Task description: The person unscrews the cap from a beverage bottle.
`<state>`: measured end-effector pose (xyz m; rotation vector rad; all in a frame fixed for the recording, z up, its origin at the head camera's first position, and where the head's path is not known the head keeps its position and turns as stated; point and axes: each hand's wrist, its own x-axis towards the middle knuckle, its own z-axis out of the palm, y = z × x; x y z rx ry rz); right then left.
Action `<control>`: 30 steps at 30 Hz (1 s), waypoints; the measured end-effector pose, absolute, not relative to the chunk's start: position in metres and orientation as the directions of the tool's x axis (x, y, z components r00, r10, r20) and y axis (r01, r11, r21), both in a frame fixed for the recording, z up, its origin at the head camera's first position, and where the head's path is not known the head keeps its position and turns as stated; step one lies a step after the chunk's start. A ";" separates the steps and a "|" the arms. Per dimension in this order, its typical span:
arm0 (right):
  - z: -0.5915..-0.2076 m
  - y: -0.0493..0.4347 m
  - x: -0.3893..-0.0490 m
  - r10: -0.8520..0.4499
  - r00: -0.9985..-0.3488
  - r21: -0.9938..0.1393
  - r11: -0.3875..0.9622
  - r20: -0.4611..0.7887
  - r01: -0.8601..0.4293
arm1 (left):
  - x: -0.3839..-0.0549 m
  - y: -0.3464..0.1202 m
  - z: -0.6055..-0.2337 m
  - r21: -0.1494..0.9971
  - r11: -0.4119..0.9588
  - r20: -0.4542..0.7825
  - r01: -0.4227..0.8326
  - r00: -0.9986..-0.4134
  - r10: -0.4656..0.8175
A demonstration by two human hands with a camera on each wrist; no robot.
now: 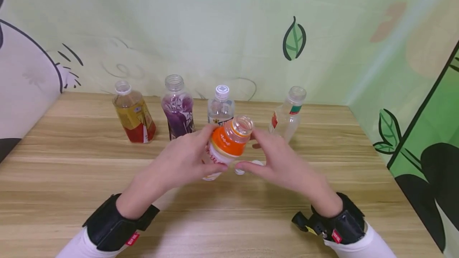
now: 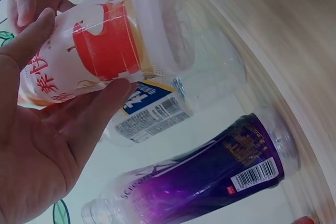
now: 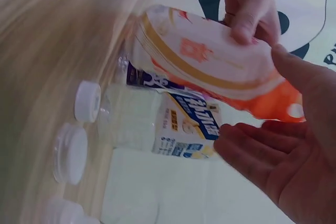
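My left hand [image 1: 181,158] grips an uncapped plastic bottle [image 1: 226,142] with an orange and white label, held tilted above the table. Red fruit is printed on its label in the left wrist view. At the bottle's right side is my right hand [image 1: 283,160], its thumb and fingers spread near the neck; whether they touch it I cannot tell. Behind the held bottle stands a clear bottle [image 1: 221,108] with a white cap on. White caps, a small one [image 3: 87,101] and a wider one [image 3: 71,153], lie on the table, partly hidden by my hands in the head view.
Uncapped bottles stand along the back of the wooden table [image 1: 229,226]: one with a yellow and red label [image 1: 135,116], a purple one [image 1: 178,110] and a clear one [image 1: 288,116] at the right. A printed cloth [image 1: 215,31] hangs behind them.
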<state>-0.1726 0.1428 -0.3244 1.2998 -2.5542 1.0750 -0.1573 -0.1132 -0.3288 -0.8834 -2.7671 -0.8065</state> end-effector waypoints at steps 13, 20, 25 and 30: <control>-0.326 0.133 -0.167 -0.635 -0.617 -0.627 0.256 0.465 -0.736 | -0.150 -0.106 -0.327 0.500 0.613 0.351 0.611 -0.791 0.502; -0.323 0.132 -0.164 -0.622 -0.605 -0.605 0.252 0.497 -0.755 | -0.151 -0.105 -0.330 0.521 0.575 0.391 0.631 -0.775 0.497; -0.321 0.133 -0.163 -0.609 -0.604 -0.590 0.260 0.514 -0.764 | -0.152 -0.105 -0.330 0.534 0.544 0.419 0.647 -0.762 0.494; -0.318 0.135 -0.162 -0.585 -0.605 -0.563 0.282 0.540 -0.776 | -0.154 -0.106 -0.327 0.561 0.560 0.388 0.609 -0.791 0.472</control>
